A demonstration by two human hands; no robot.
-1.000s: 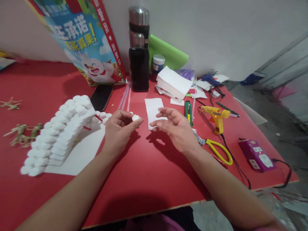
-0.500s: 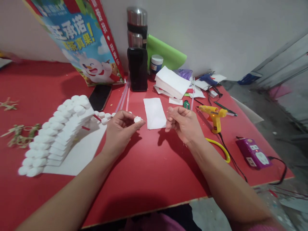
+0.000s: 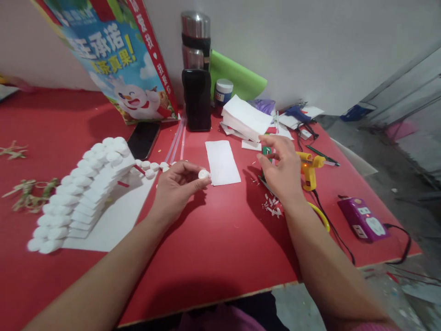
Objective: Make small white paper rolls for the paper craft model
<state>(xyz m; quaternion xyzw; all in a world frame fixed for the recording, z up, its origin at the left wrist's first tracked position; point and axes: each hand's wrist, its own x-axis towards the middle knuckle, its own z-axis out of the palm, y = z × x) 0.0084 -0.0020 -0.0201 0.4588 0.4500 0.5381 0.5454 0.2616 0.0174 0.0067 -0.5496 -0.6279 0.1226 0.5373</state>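
Between the thumb and fingers of my left hand (image 3: pixel 179 186) is a small round white piece (image 3: pixel 203 174), just left of a white paper sheet (image 3: pixel 223 163). My right hand (image 3: pixel 280 168) is raised with thumb and fingers apart, over the handle area of scissors (image 3: pixel 267 185) and beside a yellow glue gun (image 3: pixel 310 170). White scraps (image 3: pixel 272 206) lie below it. On the left, a curved white construction (image 3: pixel 82 184) of stacked card steps and round pieces rests on a white sheet (image 3: pixel 119 220).
Loose round white pieces (image 3: pixel 150 173) trail behind my left hand. At the back stand a phone (image 3: pixel 197 101), a flask (image 3: pixel 195 27), a jar (image 3: pixel 223 91) and a paper stack (image 3: pixel 246 117). A purple power box (image 3: pixel 363 219) with cables sits right.
My right hand has moved right, toward the glue gun, and its fingers have spread. My left hand has shifted slightly right with the round piece. The scissors and scraps are now uncovered.
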